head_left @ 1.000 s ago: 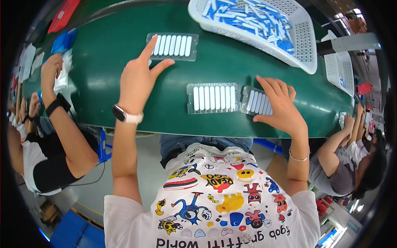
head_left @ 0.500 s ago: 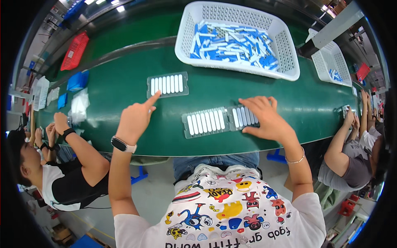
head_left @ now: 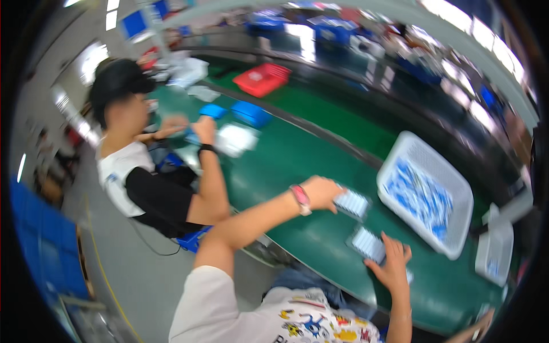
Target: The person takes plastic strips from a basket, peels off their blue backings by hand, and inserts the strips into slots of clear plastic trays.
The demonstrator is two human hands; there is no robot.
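My left hand [head_left: 319, 193] reaches across to the far tray, its curled fingers and thumb closed at the left end of this clear plastic tray [head_left: 353, 204] of white sticks. Nearer to me lies a second clear tray [head_left: 367, 244], also filled with a row of white sticks. Beside its right end is my right hand [head_left: 396, 264], thumb and fingers spanning a third tray, mostly hidden under the palm. A pale bit of that third tray [head_left: 409, 276] shows past the hand. Motion blur hides the exact fingertip contacts.
A white basket [head_left: 464, 220] of blue and white pieces stands on the green table [head_left: 309, 251] at the right, a smaller white basket [head_left: 485, 268] beyond it. Blue packs [head_left: 250, 114], clear bags [head_left: 236, 140] and a red basket [head_left: 263, 80] lie leftward. A co-worker [head_left: 143, 171] sits at my left.
My view has swung left, bringing the co-worker closer to the middle. My left hand has gone from pointing at the far tray to closing at its end. The right hand stays by the nearer trays.
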